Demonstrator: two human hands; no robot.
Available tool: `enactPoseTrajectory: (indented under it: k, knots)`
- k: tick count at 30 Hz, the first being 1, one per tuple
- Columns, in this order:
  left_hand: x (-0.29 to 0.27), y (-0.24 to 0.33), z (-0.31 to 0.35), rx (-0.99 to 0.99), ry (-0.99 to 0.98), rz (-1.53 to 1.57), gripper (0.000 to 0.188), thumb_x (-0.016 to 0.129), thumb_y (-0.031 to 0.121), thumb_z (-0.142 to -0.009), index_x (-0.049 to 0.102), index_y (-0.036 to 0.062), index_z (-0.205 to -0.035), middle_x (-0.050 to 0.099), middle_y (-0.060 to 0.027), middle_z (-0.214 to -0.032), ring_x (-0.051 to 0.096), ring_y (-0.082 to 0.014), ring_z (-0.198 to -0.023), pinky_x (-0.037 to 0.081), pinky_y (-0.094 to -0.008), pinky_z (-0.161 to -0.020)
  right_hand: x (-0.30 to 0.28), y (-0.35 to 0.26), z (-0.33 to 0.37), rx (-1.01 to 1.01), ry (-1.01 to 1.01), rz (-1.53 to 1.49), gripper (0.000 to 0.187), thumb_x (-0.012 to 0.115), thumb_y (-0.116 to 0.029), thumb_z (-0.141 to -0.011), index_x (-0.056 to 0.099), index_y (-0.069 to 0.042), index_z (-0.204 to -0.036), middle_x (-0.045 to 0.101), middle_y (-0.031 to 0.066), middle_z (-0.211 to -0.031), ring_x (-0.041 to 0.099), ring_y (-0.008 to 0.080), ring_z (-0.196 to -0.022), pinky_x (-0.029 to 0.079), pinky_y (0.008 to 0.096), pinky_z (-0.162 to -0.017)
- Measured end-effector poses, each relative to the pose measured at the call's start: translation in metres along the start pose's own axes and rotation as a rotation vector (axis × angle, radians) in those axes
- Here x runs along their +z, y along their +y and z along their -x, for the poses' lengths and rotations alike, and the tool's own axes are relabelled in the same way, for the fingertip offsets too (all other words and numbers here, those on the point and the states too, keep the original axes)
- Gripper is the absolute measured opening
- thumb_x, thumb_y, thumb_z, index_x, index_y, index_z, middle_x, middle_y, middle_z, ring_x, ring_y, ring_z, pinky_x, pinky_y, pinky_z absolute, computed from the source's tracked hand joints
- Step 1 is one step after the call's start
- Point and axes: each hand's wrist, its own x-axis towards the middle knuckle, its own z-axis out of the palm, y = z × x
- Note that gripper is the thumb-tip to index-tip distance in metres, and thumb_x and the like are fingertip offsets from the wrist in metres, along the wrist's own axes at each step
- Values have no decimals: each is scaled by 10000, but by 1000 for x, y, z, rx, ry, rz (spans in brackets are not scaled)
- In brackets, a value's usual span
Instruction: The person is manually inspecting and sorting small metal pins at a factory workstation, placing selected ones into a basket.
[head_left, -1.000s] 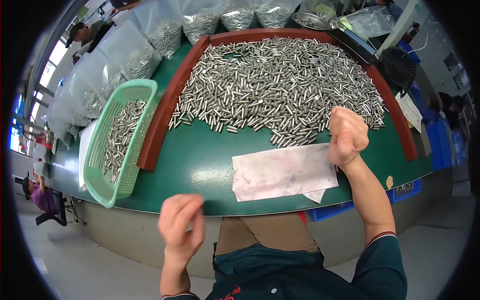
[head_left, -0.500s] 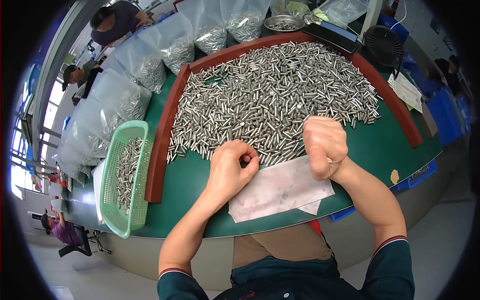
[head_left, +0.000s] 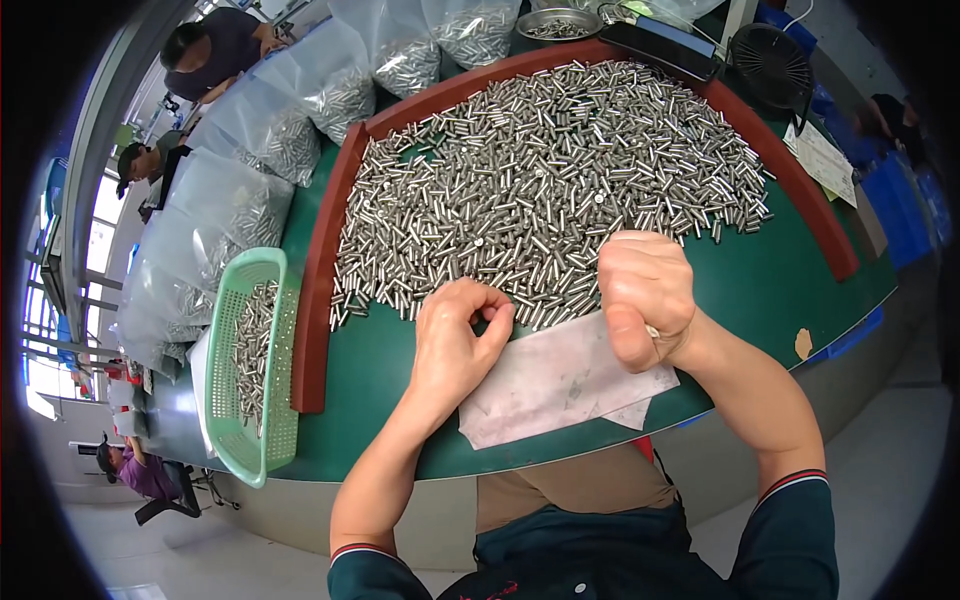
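Note:
A wide heap of small metal pins [head_left: 500, 190] covers the green tabletop in front of me. My left hand [head_left: 452, 335] rests at the heap's near edge, its fingers curled and thumb drawn in toward the index finger. Whatever its fingertips hold, if anything, is hidden. To the right, my right hand [head_left: 648, 300] is closed in a fist above the edge of a stained, pale cloth [head_left: 540, 385]. A small whitish bit shows beside its thumb, too small to name; the inside of the fist is hidden. The cloth lies flat between my forearms.
Dark red rails [head_left: 328, 290] border the heap. At left stands a green plastic basket [head_left: 281, 370] with pins inside. Clear bags [head_left: 340, 85] of metal parts line the far left, near other people. A metal bowl [head_left: 558, 24] and a black fan [head_left: 768, 68] stand at the back.
The whole view has shifted and tilted slightly. Both hands keep nearly the same pose and place by the heap and the cloth.

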Motion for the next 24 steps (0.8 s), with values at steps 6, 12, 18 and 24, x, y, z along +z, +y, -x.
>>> enactPoseTrajectory:
  k: [6,12,18,24]
  knots:
    - [9,-2,0,28,15,-63,102,631,120,-694,599,33,-650,543,-68,-613,508,-218,-594,358,-333,-599,2,0,2,-6,6,9,230,504,-90,-611,329,-61,-464,274,38,-450,272,198,-343,215,306,-343]
    - [8,-1,2,24,25,-74,97,605,90,-718,572,20,-659,540,-78,-609,508,-225,-592,347,-340,-593,3,0,2,-15,11,25,215,511,-91,-604,348,-58,-467,277,35,-451,273,196,-341,217,306,-337]
    - [3,-1,1,2,47,-8,92,596,68,-728,568,-9,-686,545,-102,-610,482,-210,-507,364,-309,-499,0,-1,1,-8,21,42,217,515,-93,-606,350,-62,-468,279,35,-449,277,197,-339,228,305,-335]
    - [-5,-3,8,-175,0,294,124,566,95,-794,566,-20,-749,467,35,-585,371,-36,-534,316,-198,-476,-4,-1,1,-6,12,48,222,506,-85,-618,343,-66,-469,281,38,-450,285,196,-344,224,306,-345]
